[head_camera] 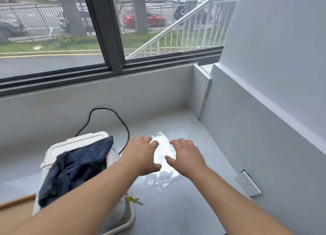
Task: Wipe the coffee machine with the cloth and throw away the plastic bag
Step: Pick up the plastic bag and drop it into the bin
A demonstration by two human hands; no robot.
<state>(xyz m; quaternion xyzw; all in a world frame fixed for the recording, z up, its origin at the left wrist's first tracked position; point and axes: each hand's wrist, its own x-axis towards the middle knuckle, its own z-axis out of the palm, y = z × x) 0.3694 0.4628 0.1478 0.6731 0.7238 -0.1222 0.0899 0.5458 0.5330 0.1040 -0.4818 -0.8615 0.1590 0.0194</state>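
While woven cloth (75, 166) drapes, clear bag (164, 151) — crinkled

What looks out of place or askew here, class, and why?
The wall socket at the right sits tilted, lifted off the wall with a dark gap behind. The cloth lies crumpled over the coffee machine.
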